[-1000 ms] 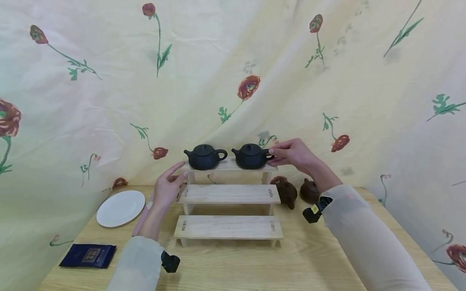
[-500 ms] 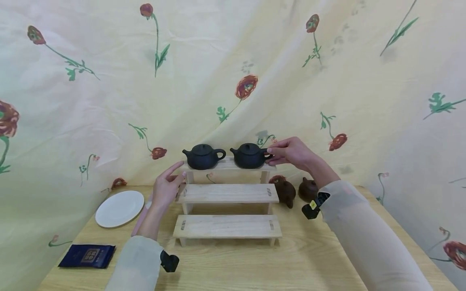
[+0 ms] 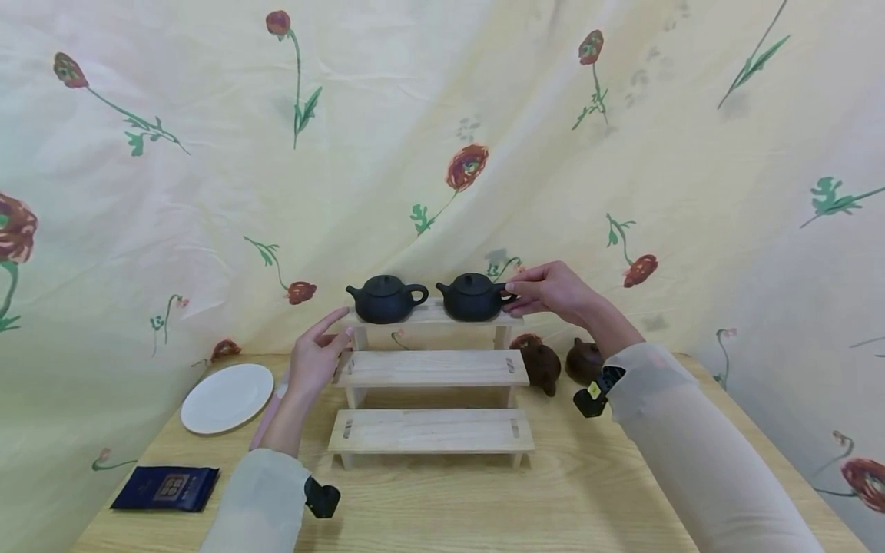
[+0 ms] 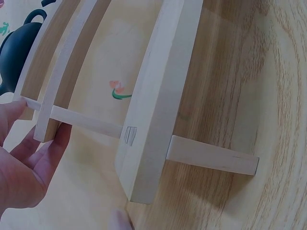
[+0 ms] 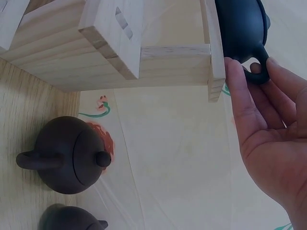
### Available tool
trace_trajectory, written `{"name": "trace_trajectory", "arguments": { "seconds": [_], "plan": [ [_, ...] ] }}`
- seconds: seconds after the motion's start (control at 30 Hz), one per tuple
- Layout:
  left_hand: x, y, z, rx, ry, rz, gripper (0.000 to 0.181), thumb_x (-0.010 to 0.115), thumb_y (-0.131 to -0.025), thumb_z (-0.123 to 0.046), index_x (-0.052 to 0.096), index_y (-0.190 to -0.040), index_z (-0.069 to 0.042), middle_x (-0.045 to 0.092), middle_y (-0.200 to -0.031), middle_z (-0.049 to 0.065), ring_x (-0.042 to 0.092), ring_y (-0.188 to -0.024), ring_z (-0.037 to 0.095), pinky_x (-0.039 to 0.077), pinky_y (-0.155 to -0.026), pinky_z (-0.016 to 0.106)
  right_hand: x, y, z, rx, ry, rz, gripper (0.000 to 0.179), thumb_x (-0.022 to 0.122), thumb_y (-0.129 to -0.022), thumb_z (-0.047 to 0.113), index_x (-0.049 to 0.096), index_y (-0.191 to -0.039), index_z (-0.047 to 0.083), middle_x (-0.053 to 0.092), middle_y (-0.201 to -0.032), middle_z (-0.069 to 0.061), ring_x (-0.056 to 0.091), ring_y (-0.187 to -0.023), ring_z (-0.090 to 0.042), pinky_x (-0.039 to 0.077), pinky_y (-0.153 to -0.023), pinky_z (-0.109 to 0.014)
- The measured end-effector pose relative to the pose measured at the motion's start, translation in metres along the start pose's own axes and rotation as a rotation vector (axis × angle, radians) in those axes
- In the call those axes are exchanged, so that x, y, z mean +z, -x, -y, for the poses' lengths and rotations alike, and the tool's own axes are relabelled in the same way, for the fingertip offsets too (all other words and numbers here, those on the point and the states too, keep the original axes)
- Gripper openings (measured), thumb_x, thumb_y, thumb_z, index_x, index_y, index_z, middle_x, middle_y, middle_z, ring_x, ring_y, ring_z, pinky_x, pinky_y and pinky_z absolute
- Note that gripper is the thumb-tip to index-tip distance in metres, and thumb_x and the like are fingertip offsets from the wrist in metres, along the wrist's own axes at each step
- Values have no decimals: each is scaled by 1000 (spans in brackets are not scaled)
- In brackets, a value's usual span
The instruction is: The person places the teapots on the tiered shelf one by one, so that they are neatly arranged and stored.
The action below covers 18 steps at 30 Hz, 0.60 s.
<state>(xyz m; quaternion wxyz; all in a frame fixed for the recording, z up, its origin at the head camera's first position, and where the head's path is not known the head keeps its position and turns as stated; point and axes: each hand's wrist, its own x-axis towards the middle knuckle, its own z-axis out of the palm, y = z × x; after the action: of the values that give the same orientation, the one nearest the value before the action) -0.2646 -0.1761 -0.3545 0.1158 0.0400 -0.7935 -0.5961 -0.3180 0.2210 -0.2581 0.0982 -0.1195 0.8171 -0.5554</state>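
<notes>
A three-step wooden stand (image 3: 432, 369) stands on the table, with two black teapots on its top step. My right hand (image 3: 553, 293) pinches the handle of the right black teapot (image 3: 472, 298); in the right wrist view the thumb and fingers meet around that handle (image 5: 261, 72), and one fingertip lies at the step's end. The left black teapot (image 3: 384, 299) stands apart from it, spout to the left. My left hand (image 3: 318, 357) holds the stand's left end, index finger at the top step and thumb just below; the left wrist view shows its fingers around the end pieces.
Two dark brown teapots, one nearer the stand (image 3: 542, 365) and one farther right (image 3: 585, 361), sit on the table (image 3: 429, 507). At the left lie a white plate (image 3: 228, 398), a dark blue packet (image 3: 167, 487) and a pink item (image 3: 266, 422) partly behind my left forearm. Floral cloth (image 3: 387, 153) hangs behind.
</notes>
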Motion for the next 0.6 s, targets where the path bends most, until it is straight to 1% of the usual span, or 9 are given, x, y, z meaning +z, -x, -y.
{"name": "trace_trajectory", "arguments": {
  "seconds": [0.2,0.47,0.53,0.6],
  "plan": [
    [0,1,0,6,-4,3,42,68,-105,-25,65,-147,-31,75,-108,15,63,-76,12,40,-55,21,0,0,0,-2,-10,2,36,62,-108,12,63,-134,-12,75,-117,-21,79,-91,-19,63,-86,-34],
    [0,2,-1,1,9,9,42,67,-106,-24,64,-147,-31,73,-105,13,60,-73,14,39,-53,21,0,2,0,-11,-5,17,36,61,-108,13,63,-135,-12,76,-115,-22,80,-91,-20,64,-86,-36],
    [0,2,-1,1,9,8,42,67,-106,-24,64,-147,-31,72,-104,11,58,-72,14,39,-54,21,-1,3,0,-13,4,12,37,62,-108,13,63,-135,-11,76,-116,-22,80,-92,-21,64,-86,-36],
    [0,2,-1,1,10,7,42,68,-105,-25,64,-147,-31,72,-104,11,58,-72,14,40,-54,21,-2,4,-1,-17,2,-1,38,62,-108,15,63,-136,-11,77,-116,-21,80,-92,-21,64,-86,-36]
  ]
}}
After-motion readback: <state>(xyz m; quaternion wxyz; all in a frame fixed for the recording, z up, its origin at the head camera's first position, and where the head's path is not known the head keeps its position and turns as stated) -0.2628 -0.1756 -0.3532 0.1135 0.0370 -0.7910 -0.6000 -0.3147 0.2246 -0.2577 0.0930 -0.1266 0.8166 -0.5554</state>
